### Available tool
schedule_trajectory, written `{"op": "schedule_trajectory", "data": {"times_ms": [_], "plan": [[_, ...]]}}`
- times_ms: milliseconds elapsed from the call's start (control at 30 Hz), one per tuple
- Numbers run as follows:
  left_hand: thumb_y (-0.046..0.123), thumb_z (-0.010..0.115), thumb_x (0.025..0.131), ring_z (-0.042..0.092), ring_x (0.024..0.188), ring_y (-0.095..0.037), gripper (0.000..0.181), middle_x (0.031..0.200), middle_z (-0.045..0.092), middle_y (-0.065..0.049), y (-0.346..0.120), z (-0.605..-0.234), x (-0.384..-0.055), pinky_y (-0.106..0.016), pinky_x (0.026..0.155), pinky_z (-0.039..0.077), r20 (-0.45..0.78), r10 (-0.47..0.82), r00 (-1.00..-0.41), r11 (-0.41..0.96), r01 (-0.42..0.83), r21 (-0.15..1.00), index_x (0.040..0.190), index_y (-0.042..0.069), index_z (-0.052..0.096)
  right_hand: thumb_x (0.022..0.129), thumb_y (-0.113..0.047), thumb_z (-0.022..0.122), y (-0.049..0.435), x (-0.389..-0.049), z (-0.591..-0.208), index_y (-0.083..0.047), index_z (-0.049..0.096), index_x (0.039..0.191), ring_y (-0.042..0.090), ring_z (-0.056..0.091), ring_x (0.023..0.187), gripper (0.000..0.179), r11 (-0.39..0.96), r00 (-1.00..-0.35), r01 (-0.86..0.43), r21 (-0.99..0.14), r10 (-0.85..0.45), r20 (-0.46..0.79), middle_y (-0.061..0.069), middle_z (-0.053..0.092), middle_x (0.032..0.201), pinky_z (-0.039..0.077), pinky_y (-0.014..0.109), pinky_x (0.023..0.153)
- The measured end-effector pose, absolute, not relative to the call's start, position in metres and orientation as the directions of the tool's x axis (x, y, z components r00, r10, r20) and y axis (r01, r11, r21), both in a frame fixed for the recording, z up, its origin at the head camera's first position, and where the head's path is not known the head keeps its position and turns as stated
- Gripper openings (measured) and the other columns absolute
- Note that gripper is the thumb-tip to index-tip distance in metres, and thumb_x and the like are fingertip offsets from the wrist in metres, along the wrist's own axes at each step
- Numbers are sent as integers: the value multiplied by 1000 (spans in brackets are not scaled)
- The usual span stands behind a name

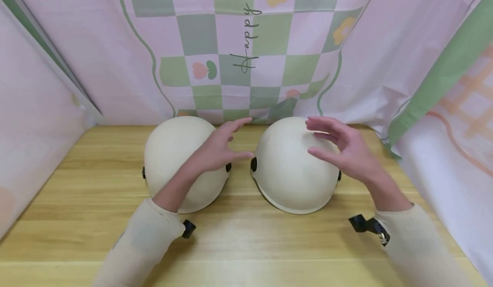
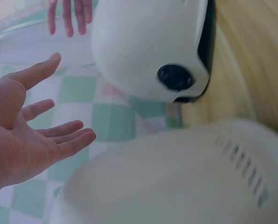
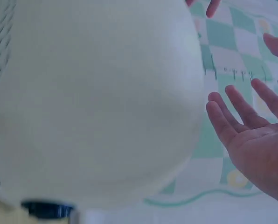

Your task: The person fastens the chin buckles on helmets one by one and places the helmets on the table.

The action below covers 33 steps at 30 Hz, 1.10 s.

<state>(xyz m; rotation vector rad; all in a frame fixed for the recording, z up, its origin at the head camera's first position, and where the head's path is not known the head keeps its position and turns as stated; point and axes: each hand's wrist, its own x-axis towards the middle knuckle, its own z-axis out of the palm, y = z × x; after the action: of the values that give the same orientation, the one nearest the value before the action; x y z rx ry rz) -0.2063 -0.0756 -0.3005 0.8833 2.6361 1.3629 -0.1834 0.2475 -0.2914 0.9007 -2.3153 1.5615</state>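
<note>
Two cream helmets stand side by side on a wooden table, domes up, with black round fittings at their sides. Over the left helmet [image 1: 173, 150] hangs my left hand [image 1: 215, 150], its fingers spread and pointing right, holding nothing. My right hand [image 1: 346, 150] hovers above the right side of the right helmet [image 1: 289, 171], fingers loosely bent and apart from the thumb. The left wrist view shows a gap between the left hand [image 2: 31, 126] and both domes. Vent slots show on the near helmet [image 2: 176, 182]. In the right wrist view the right hand [image 3: 260, 140] is beside the dome, palm up, holding nothing.
The wooden tabletop [image 1: 239, 244] extends in front of the helmets. Behind it hangs a checked curtain [image 1: 269, 34] with printed lettering, close to the helmets' backs. Fabric walls [image 1: 34, 94] close in both sides. A black strap piece [image 1: 363, 224] sticks out from the right sleeve.
</note>
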Motion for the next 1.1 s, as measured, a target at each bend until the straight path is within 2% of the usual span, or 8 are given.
{"op": "schedule_trajectory", "data": {"times_ms": [267,467,600,800,1100], "plan": [[20,85,89,40,147,-28,80,158,45,-12,-109,-292,-196,-47,117,38,259,458,-851,505,488,712,156,5,44,84,13,77,206,-181,-291,6,57,140,15,60,126,60,269,-780,-584,-766,-447,438,28,60,137,48,25,105],[11,82,90,45,143,-31,66,151,53,-16,-134,-291,-193,-49,116,40,381,356,-853,526,520,673,148,1,53,87,8,77,184,-181,-290,5,57,141,29,58,129,57,268,-790,-554,-788,-468,396,21,61,139,46,29,109],[9,81,91,47,141,-34,58,147,56,-18,-154,-291,-195,-53,115,39,445,276,-852,564,518,643,143,-1,57,89,7,76,168,-182,-290,5,57,141,30,57,130,56,257,-795,-533,-806,-479,372,15,62,140,46,35,110],[9,80,92,45,142,-36,58,148,54,-19,-186,-292,-191,-56,116,37,417,224,-881,575,465,673,144,-1,56,90,6,75,145,-184,-293,4,55,143,30,57,131,57,213,-789,-514,-831,-498,360,17,60,143,47,42,109],[18,77,96,31,151,-40,73,162,39,-20,-229,-300,-189,-62,117,33,251,177,-952,577,307,757,158,4,42,93,0,74,114,-185,-312,3,55,143,36,56,130,53,209,-800,-462,-862,-519,303,19,59,142,48,49,107]]}}
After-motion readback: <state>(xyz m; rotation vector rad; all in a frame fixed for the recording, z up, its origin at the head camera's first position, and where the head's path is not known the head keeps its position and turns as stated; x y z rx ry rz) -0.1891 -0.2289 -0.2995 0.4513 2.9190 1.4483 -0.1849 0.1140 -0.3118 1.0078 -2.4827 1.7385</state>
